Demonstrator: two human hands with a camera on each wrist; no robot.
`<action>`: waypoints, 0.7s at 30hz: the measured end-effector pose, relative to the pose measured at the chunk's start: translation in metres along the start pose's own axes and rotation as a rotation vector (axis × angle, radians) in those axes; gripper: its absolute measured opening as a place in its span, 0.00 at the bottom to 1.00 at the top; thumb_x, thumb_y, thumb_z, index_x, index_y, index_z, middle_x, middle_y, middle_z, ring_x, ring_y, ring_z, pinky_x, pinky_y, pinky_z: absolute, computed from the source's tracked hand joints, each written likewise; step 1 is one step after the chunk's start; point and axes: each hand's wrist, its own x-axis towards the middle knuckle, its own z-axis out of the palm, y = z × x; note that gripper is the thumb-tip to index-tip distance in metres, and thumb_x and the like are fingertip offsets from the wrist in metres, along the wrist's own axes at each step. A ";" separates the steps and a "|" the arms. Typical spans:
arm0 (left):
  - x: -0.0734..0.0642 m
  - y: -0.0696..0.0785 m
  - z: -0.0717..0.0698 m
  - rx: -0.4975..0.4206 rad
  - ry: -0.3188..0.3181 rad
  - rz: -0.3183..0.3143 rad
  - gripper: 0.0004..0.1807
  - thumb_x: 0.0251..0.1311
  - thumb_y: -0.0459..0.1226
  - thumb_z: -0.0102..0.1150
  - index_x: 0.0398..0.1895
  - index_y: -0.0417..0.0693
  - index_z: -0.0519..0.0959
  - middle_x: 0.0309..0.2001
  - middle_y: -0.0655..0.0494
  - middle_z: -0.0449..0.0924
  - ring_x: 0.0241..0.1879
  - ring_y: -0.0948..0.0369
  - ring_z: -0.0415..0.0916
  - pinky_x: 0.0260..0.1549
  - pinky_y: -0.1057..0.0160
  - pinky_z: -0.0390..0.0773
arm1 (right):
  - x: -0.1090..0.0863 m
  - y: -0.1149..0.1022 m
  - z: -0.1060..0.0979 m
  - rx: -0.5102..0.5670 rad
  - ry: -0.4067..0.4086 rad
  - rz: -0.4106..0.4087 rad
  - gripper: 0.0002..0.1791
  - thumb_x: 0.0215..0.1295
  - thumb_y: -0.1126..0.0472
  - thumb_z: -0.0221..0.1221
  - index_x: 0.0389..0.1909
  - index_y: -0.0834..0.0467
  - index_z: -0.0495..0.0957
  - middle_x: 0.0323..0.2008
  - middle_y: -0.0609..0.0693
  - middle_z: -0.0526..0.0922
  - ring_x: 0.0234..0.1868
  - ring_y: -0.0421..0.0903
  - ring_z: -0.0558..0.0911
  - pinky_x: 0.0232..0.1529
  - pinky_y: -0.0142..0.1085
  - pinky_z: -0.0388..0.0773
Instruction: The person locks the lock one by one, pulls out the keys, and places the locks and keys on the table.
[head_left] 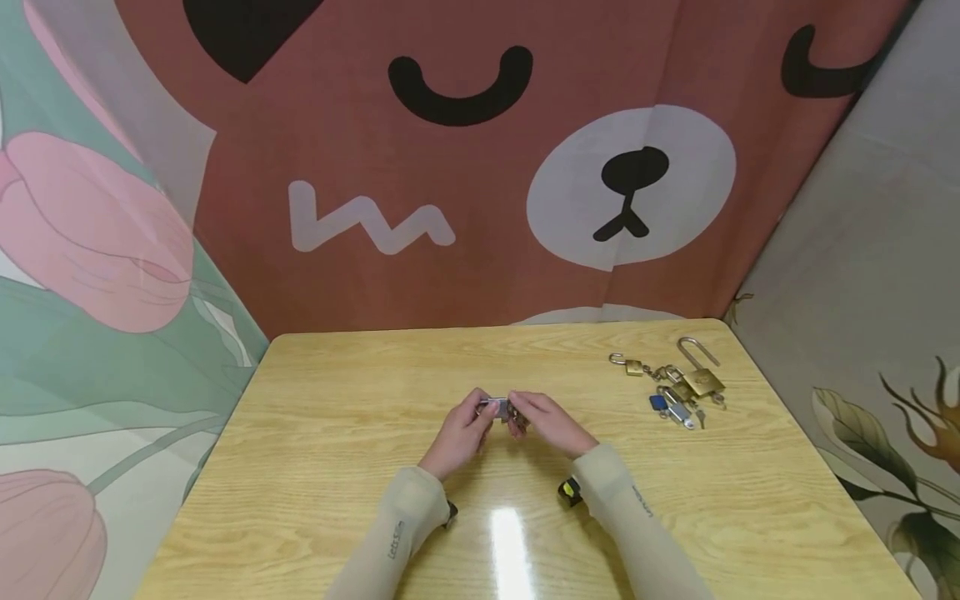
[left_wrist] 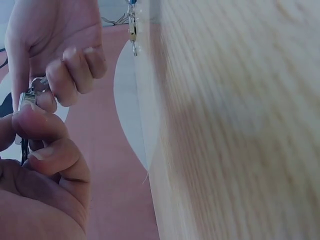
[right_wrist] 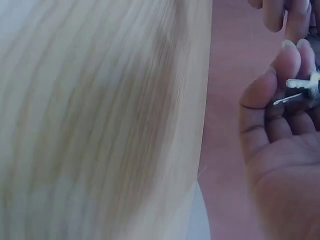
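Over the middle of the table, my left hand (head_left: 459, 432) pinches a small silver padlock (head_left: 502, 407) between thumb and fingers, its shackle pointing left. Close against the padlock's right end is my right hand (head_left: 555, 425), its fingers curled round a bunch of keys. In the right wrist view a silver key (right_wrist: 298, 83) and a thinner metal piece stick out from that palm. A metal ring (left_wrist: 39, 84) shows between the two hands in the left wrist view. Whether a key sits inside the padlock cannot be told, as fingers cover that spot.
At the table's right rear lie a large brass padlock (head_left: 703, 382) with a long shackle, a small brass padlock (head_left: 634, 367) with its shackle open, a blue-covered piece (head_left: 657, 402), a silver padlock (head_left: 679, 412) and loose keys. Printed cloth (head_left: 480, 292) hangs behind the wooden table (head_left: 337, 467).
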 end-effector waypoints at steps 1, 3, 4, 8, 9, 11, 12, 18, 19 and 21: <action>0.000 0.000 0.000 0.002 -0.001 0.003 0.16 0.81 0.49 0.45 0.45 0.46 0.73 0.23 0.57 0.68 0.18 0.63 0.65 0.18 0.68 0.70 | 0.000 0.000 0.001 0.023 -0.016 0.016 0.32 0.88 0.48 0.35 0.41 0.71 0.77 0.28 0.53 0.78 0.29 0.44 0.76 0.37 0.37 0.78; 0.000 -0.001 0.001 0.010 -0.001 0.001 0.16 0.81 0.49 0.45 0.45 0.46 0.73 0.23 0.57 0.68 0.18 0.63 0.65 0.18 0.67 0.70 | -0.001 0.000 0.002 0.040 -0.027 0.044 0.33 0.87 0.48 0.35 0.38 0.73 0.75 0.25 0.50 0.75 0.26 0.42 0.73 0.34 0.36 0.75; -0.001 -0.001 0.001 0.013 -0.001 0.002 0.16 0.81 0.49 0.45 0.45 0.46 0.72 0.23 0.56 0.68 0.18 0.63 0.66 0.19 0.67 0.70 | -0.001 0.000 0.002 0.049 -0.028 0.057 0.33 0.87 0.48 0.35 0.37 0.74 0.74 0.24 0.49 0.73 0.26 0.42 0.71 0.33 0.35 0.74; 0.000 -0.003 0.003 0.010 -0.001 0.003 0.16 0.81 0.48 0.45 0.44 0.45 0.73 0.23 0.56 0.68 0.18 0.63 0.66 0.19 0.67 0.70 | -0.001 0.001 0.002 0.075 -0.011 0.086 0.30 0.87 0.50 0.39 0.31 0.71 0.70 0.21 0.46 0.69 0.23 0.41 0.67 0.29 0.33 0.71; 0.000 -0.003 0.003 0.009 -0.002 0.003 0.15 0.81 0.47 0.45 0.44 0.45 0.73 0.23 0.56 0.68 0.18 0.62 0.66 0.19 0.67 0.70 | -0.001 0.002 0.002 0.086 -0.007 0.090 0.29 0.87 0.51 0.40 0.31 0.71 0.69 0.21 0.46 0.68 0.23 0.41 0.67 0.28 0.33 0.70; 0.001 -0.003 0.003 0.006 -0.003 0.002 0.15 0.81 0.47 0.46 0.44 0.44 0.73 0.24 0.55 0.68 0.18 0.62 0.66 0.18 0.67 0.70 | -0.001 0.001 0.002 0.109 -0.008 0.098 0.27 0.86 0.52 0.40 0.30 0.67 0.70 0.21 0.46 0.67 0.23 0.41 0.66 0.28 0.32 0.69; 0.001 -0.003 0.003 0.008 -0.002 0.001 0.15 0.81 0.47 0.46 0.44 0.44 0.73 0.24 0.55 0.68 0.18 0.62 0.66 0.18 0.67 0.71 | -0.001 0.000 0.002 0.120 -0.013 0.103 0.25 0.86 0.53 0.40 0.30 0.66 0.70 0.22 0.46 0.67 0.24 0.41 0.66 0.29 0.32 0.69; 0.001 -0.005 0.001 0.035 0.001 0.000 0.14 0.82 0.46 0.46 0.44 0.45 0.73 0.24 0.53 0.69 0.18 0.62 0.67 0.18 0.66 0.72 | -0.001 -0.003 0.005 0.161 -0.033 0.127 0.21 0.86 0.55 0.39 0.31 0.58 0.70 0.24 0.46 0.67 0.25 0.41 0.67 0.30 0.31 0.68; 0.001 -0.005 0.001 0.037 0.001 0.002 0.14 0.82 0.46 0.46 0.44 0.45 0.73 0.23 0.53 0.69 0.18 0.62 0.67 0.18 0.66 0.72 | -0.002 -0.002 0.005 0.161 -0.034 0.125 0.22 0.86 0.54 0.39 0.31 0.59 0.70 0.23 0.46 0.66 0.25 0.41 0.67 0.30 0.31 0.68; 0.002 -0.005 0.001 0.039 0.002 0.006 0.14 0.82 0.46 0.46 0.44 0.45 0.73 0.23 0.55 0.68 0.18 0.62 0.67 0.18 0.66 0.72 | -0.002 -0.002 0.004 0.162 -0.039 0.121 0.22 0.86 0.54 0.38 0.31 0.60 0.68 0.23 0.46 0.65 0.25 0.41 0.66 0.30 0.31 0.68</action>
